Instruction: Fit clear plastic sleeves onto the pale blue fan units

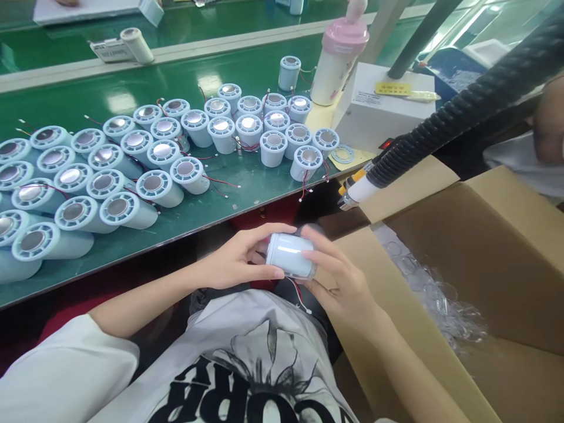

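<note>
Between my hands, above my lap, is a light-blue cylindrical housing [289,254] lying on its side. A clear, shiny layer seems to cover it at the right end. My left hand [240,255] grips its left end, thumb along the near side. At the right end, the fingers and thumb of my right hand [341,276] hold the housing, the upper fingers smeared by motion. Thin red and white wires [301,296] hang below it. Many similar blue housings [154,183] with round metal discs stand or lie on the green bench [211,214], several trailing wires.
On my right, an open cardboard box [506,247] holds clear plastic pieces [434,294]. Above it reaches a black ribbed hose [440,117]. A pink-lidded bottle [339,59] and a white machine [370,106] stand at the bench's right. Another person's blurred hand [549,123] is far right.
</note>
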`<move>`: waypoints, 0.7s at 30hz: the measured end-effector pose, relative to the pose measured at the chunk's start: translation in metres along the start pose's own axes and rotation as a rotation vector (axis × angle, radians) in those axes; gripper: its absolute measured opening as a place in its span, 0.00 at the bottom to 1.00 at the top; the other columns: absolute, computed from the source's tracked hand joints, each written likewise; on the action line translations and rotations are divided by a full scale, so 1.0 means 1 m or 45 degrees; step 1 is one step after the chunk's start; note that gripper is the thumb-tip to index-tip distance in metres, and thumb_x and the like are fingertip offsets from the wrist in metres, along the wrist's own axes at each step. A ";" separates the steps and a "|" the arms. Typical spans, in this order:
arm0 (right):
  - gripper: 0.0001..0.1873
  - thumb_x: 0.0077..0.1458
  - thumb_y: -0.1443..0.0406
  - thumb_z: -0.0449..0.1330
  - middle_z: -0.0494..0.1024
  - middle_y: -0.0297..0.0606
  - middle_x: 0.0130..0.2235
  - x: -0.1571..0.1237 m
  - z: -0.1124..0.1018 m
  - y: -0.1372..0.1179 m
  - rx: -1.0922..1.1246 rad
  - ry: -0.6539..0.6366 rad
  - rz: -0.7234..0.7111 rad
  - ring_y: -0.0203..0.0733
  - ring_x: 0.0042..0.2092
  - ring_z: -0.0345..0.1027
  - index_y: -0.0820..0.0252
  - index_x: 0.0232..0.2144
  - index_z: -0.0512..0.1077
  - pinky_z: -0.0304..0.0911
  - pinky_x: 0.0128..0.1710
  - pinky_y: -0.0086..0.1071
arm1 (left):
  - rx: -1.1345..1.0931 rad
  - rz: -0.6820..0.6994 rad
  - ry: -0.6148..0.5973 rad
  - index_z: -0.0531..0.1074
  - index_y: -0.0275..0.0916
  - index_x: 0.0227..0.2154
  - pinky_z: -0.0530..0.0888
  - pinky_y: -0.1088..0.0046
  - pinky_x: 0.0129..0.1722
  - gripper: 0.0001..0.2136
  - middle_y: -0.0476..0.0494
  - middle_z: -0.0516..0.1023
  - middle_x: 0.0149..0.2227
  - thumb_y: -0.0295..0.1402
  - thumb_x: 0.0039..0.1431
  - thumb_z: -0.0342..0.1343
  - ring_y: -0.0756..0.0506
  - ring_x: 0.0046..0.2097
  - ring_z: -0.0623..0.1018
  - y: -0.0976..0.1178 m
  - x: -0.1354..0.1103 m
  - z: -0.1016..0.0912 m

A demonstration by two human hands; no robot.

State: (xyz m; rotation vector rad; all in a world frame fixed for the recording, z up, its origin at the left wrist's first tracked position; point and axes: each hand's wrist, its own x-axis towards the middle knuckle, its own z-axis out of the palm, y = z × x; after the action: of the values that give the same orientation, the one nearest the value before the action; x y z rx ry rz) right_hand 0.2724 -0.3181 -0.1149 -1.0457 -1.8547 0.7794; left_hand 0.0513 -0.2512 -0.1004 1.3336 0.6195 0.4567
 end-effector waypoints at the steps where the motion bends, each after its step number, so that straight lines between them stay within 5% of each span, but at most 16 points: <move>1: 0.26 0.54 0.72 0.62 0.63 0.40 0.62 -0.001 0.000 0.000 0.055 -0.013 0.030 0.48 0.62 0.57 0.48 0.53 0.64 0.60 0.59 0.48 | 0.017 0.001 -0.014 0.61 0.47 0.58 0.75 0.68 0.45 0.30 0.40 0.71 0.53 0.32 0.53 0.62 0.43 0.48 0.76 0.001 0.000 -0.001; 8: 0.27 0.50 0.61 0.67 0.73 0.38 0.54 -0.003 0.003 0.002 0.776 0.036 0.510 0.46 0.51 0.70 0.47 0.53 0.67 0.71 0.48 0.40 | 0.075 0.092 -0.164 0.59 0.48 0.61 0.71 0.64 0.54 0.34 0.39 0.65 0.60 0.28 0.51 0.63 0.41 0.56 0.71 0.006 0.002 -0.007; 16: 0.23 0.43 0.63 0.70 0.77 0.35 0.49 0.000 0.002 -0.002 0.561 0.036 0.679 0.46 0.41 0.75 0.51 0.45 0.76 0.75 0.39 0.37 | -0.213 -0.131 -0.197 0.57 0.47 0.62 0.73 0.66 0.49 0.36 0.38 0.70 0.56 0.29 0.50 0.64 0.42 0.52 0.75 -0.011 0.007 -0.004; 21: 0.29 0.49 0.58 0.65 0.77 0.36 0.49 -0.006 -0.002 0.001 0.665 -0.134 0.706 0.44 0.43 0.75 0.53 0.55 0.69 0.71 0.46 0.37 | -0.129 -0.282 -0.163 0.60 0.46 0.60 0.75 0.74 0.36 0.28 0.42 0.76 0.48 0.33 0.56 0.59 0.45 0.43 0.78 -0.011 0.004 -0.008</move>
State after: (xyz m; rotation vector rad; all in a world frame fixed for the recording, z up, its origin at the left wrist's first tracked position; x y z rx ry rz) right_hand 0.2761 -0.3225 -0.1170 -1.1866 -1.3208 1.5683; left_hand 0.0486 -0.2448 -0.1125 1.1729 0.6210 0.2177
